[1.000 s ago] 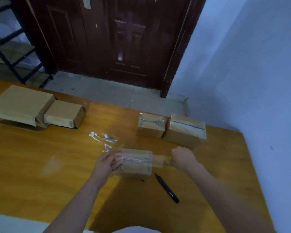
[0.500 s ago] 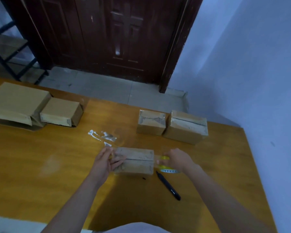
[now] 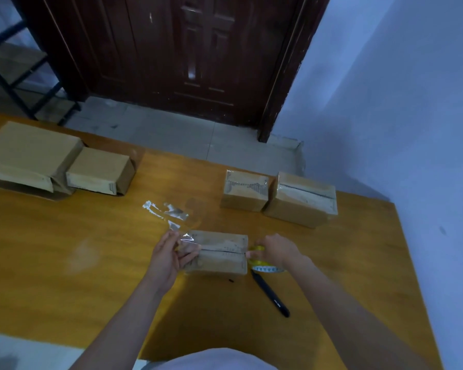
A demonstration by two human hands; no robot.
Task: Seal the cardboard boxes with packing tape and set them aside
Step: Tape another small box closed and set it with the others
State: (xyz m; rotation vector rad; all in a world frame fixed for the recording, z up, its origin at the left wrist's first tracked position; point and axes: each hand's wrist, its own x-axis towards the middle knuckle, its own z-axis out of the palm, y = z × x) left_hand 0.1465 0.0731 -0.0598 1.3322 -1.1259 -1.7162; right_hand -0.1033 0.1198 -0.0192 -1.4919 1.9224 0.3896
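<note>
A small cardboard box point(image 3: 219, 256) lies on the wooden table point(image 3: 64, 249) in front of me, its top flaps meeting in a seam. My left hand point(image 3: 169, 256) presses the free end of clear tape against the box's left end, thumb on top. My right hand point(image 3: 275, 249) grips a roll of packing tape point(image 3: 263, 264) with a yellow core at the box's right end, low against the table. Two taped boxes, one point(image 3: 245, 190) and another point(image 3: 302, 200), stand side by side behind it.
A black pen point(image 3: 270, 295) lies on the table just right of the box. Crumpled scraps of clear tape point(image 3: 169, 213) sit behind my left hand. Two more cardboard boxes point(image 3: 99, 170) rest at the far left. A blue wall bounds the table's right side.
My right hand lowered the tape roll from above the box down to its right end. The stretched tape came down onto the box top. My left hand stayed at the left end.
</note>
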